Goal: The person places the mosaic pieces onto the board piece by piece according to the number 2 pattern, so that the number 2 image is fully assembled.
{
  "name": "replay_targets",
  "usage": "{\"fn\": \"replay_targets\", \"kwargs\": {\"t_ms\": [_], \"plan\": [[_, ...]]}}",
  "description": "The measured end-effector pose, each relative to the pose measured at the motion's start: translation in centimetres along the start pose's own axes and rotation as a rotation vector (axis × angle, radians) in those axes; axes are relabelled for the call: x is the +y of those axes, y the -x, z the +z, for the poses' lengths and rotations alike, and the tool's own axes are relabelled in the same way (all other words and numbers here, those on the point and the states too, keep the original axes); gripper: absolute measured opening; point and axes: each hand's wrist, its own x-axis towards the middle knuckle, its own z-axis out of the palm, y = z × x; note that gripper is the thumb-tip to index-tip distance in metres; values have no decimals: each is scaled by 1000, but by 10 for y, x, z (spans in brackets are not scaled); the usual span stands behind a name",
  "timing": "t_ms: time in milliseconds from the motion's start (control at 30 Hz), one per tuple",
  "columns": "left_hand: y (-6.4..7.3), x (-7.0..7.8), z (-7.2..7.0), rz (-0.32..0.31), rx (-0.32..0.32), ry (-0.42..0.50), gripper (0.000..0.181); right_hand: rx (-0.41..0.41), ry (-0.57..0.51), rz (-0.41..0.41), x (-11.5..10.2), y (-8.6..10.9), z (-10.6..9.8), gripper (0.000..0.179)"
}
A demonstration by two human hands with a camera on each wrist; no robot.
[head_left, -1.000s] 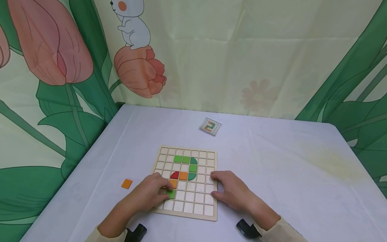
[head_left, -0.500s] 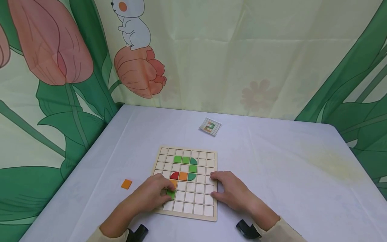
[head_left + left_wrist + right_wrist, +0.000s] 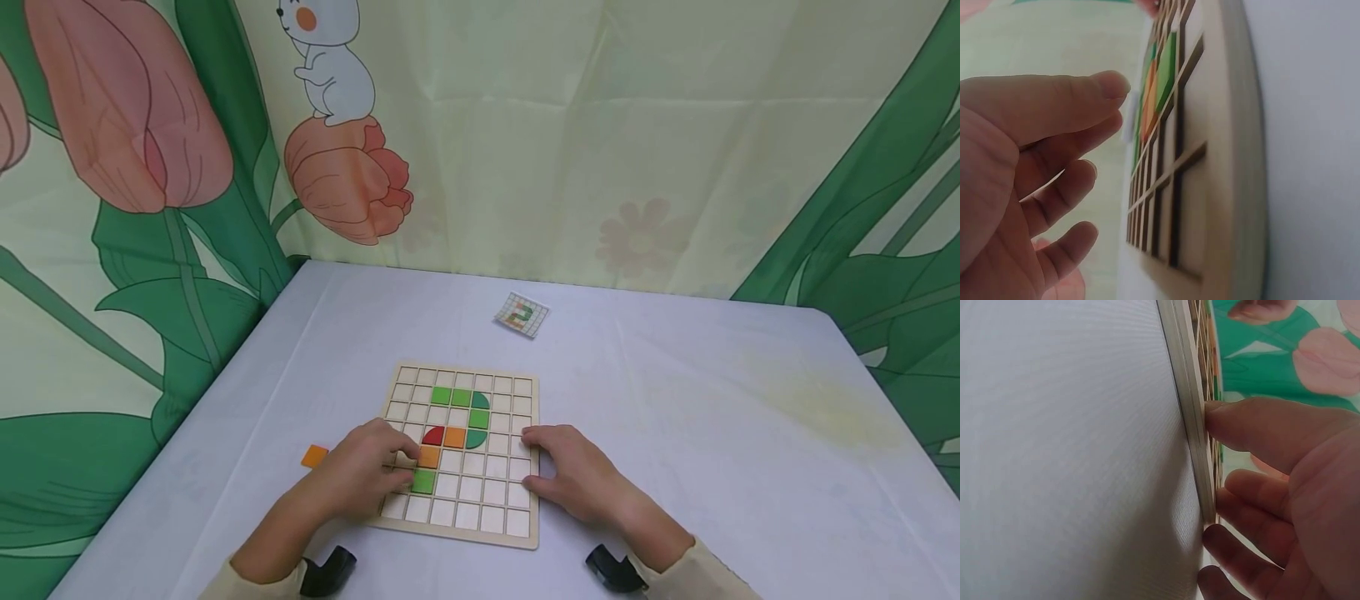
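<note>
A wooden grid board [image 3: 495,537] lies on the white table, bearing green squares [image 3: 423,482], orange squares [image 3: 428,457], a red quarter-round [image 3: 433,436] and dark green quarter-rounds [image 3: 476,438]. Over the board's left side is my left hand [image 3: 367,471], its fingertips beside the lowest green and orange squares. The left wrist view shows those fingers loosely bent, away from the grid, holding nothing. My right hand [image 3: 577,471] rests on the board's right edge, thumb and forefinger spread apart; the right wrist view has the thumb [image 3: 1229,422] against the rim.
A loose orange square [image 3: 312,456] lies on the table left of the board, partly covered by the left hand. Beyond the board is a small patterned card [image 3: 522,314]. A printed curtain [image 3: 525,167] hangs behind the table.
My left hand has drawn back leftward from the lowest green square, uncovering it and the orange square above. Now it overlaps the loose orange square. My right hand has stayed put.
</note>
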Motion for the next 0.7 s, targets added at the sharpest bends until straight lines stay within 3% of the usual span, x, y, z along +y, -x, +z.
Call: {"fn": "replay_targets", "kwargs": {"t_ms": [167, 367, 567, 700], "plan": [[1, -2, -6, -109, 18, 41, 16, -9, 4, 6, 0, 0, 0, 43], [7, -10, -13, -139, 58, 16, 18, -13, 19, 5, 0, -1, 1, 45], [15, -18, -21, -222, 51, 44, 19, -10, 22, 1, 0, -1, 1, 44], [21, -24, -27, -221, 54, 34, 20, -9, 23, -7, 0, -1, 0, 44]]}}
